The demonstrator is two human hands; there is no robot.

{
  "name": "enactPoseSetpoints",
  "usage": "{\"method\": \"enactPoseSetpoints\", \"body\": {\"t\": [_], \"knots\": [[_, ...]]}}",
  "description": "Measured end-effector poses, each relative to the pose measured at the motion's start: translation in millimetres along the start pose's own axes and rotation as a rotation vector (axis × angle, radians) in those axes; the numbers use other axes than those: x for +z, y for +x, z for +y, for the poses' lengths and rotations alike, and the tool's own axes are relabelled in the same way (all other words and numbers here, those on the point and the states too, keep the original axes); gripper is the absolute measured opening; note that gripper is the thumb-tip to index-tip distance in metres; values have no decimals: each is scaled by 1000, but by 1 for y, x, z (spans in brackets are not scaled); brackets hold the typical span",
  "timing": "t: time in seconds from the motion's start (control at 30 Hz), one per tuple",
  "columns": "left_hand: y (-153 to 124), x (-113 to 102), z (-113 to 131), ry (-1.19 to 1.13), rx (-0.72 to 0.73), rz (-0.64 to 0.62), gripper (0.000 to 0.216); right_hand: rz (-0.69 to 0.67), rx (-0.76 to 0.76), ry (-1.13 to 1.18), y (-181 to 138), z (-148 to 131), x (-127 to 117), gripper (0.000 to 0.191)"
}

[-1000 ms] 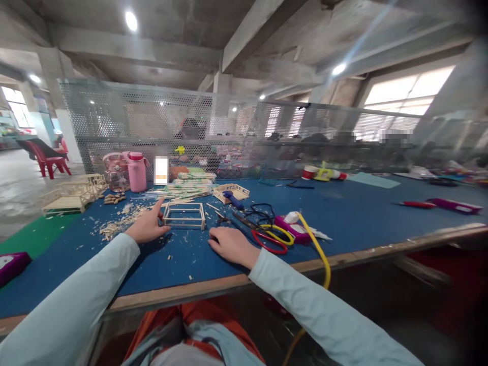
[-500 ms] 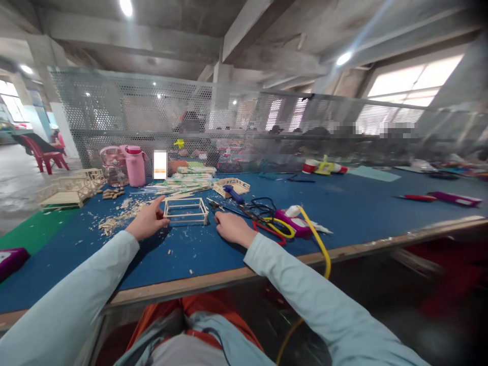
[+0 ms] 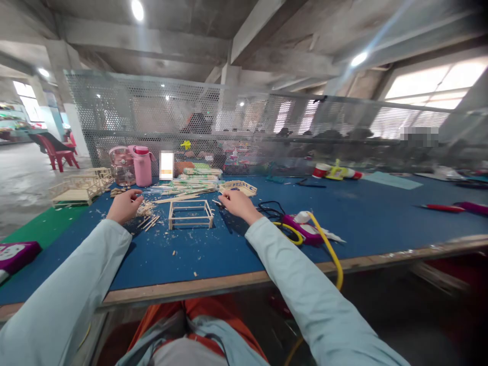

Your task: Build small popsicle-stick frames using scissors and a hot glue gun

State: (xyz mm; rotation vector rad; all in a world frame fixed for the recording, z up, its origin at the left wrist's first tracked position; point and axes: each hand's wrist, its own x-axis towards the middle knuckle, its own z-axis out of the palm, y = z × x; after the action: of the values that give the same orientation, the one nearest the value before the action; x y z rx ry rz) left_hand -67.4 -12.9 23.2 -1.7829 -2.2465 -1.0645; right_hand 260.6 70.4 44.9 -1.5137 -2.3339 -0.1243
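Observation:
On the blue tabletop stands a small open wooden frame (image 3: 190, 215) made of thin sticks, between my hands and touched by neither. Left of it, my left hand (image 3: 125, 206) hovers at a pile of wood chips (image 3: 147, 207), fingers curled in and thumb close to the index finger; what they hold, if anything, is too small to see. A few short sticks (image 3: 151, 222) lie just beside that hand. My right hand (image 3: 240, 204) is closed, right of the frame, before a shallow wooden tray (image 3: 246, 187). Thin pointed tips show at its fingertips; the rest is hidden.
Behind lie bundled wooden sticks (image 3: 202, 178) and a pink bottle (image 3: 143, 168). Finished-looking wooden frames (image 3: 74, 189) stand at left. A purple box (image 3: 305, 231), yellow-handled scissors (image 3: 292, 233) and a yellow cable (image 3: 326, 244) are at right. A perforated metal screen (image 3: 152, 112) runs along the back.
My left hand has moved left, away from the wooden frame to the chips, its index finger now bent. My right hand has moved forward, covering where the blue tool lay. The view has shifted slightly.

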Motion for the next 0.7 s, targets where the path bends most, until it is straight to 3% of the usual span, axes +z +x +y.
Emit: {"method": "enactPoseSetpoints", "body": {"t": [0.07,0.17,0.23,0.4,0.53,0.7], "knots": [[4,3,-10,95,-25,-43,42,99,41,38,5,2,5,41],[11,12,-14,185,30,-117,40,127,76,94,11,6,16,36],[19,21,-9,203,86,-142,39,164,59,134,14,8,21,31],[41,56,11,229,176,-233,30,281,-57,146,26,4,28,42],[50,76,15,262,139,-263,27,301,-126,172,27,2,33,38],[49,75,16,311,46,-262,21,306,-140,218,23,5,30,37]]}}
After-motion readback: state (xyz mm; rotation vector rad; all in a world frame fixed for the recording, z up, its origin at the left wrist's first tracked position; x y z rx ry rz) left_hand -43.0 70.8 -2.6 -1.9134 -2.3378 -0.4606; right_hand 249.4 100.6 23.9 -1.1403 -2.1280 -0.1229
